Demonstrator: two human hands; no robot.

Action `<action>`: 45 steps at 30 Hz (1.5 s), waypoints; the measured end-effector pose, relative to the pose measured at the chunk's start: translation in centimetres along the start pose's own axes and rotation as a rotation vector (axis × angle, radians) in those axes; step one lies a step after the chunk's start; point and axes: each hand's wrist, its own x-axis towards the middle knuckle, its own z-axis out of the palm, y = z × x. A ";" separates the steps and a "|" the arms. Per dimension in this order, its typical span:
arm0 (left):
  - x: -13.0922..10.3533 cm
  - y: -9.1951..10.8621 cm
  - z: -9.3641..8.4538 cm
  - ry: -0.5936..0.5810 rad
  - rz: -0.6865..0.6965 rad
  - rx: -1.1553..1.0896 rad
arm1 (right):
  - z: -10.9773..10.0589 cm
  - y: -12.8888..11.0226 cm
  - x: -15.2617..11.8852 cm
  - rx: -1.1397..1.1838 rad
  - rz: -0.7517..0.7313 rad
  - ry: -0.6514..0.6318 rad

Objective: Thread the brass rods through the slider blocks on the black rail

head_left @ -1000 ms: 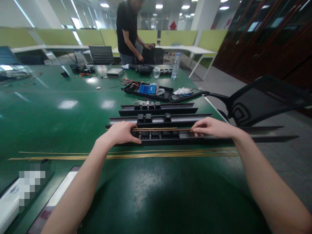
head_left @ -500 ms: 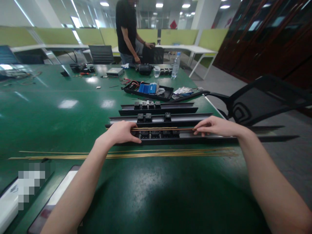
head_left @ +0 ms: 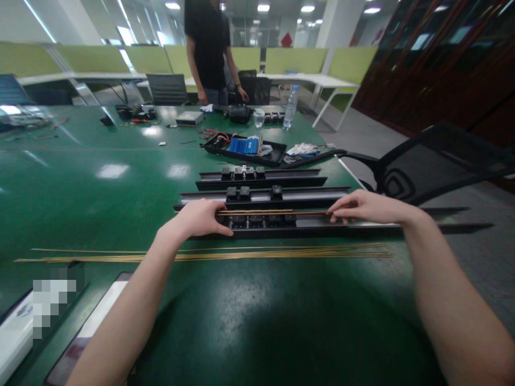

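Observation:
My left hand (head_left: 204, 217) is closed over the left part of the nearest long black rail (head_left: 322, 232), thumb along its front and fingers behind. Several black blocks (head_left: 257, 221) sit in this rail's channel. Thin brass-coloured rods (head_left: 261, 212) lie lengthwise over the blocks, their left ends passing by my left hand. My right hand (head_left: 349, 208) is above the rail's right half, fingertips pinched at the right end of one thin rod. More loose brass-coloured rods (head_left: 281, 254) lie on the table in front of the rail.
Behind are two more black rails (head_left: 314, 202) (head_left: 293, 181) carrying blocks. Farther back stand a black tray (head_left: 277, 156) with tools, white gloves (head_left: 301, 151) and a water bottle (head_left: 290, 110). A phone (head_left: 92, 321) lies front left. A chair (head_left: 434, 166) is at right; a person (head_left: 209, 53) stands beyond.
My right hand has slid a little to the right along the rod, away from my left hand, which stays in place. The person across the table has shifted and drawn their arms in.

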 end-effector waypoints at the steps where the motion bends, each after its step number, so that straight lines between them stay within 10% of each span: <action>1: 0.0 0.0 0.0 0.000 0.002 -0.001 | 0.0 0.0 0.0 0.004 0.004 0.001; 13: 0.0 0.0 0.1 0.006 -0.008 0.003 | -1.2 0.3 -1.1 -0.093 0.068 0.149; 19: 0.0 0.2 0.0 -0.003 -0.006 0.009 | 2.0 -2.8 1.0 -0.204 -0.109 0.372; 27: 0.0 0.3 -0.1 -0.006 -0.009 -0.005 | 7.4 -6.1 3.9 -0.316 -0.177 0.355; 45: -0.2 1.5 1.2 0.052 -0.074 0.145 | 6.2 -4.9 3.7 -0.238 -0.178 0.207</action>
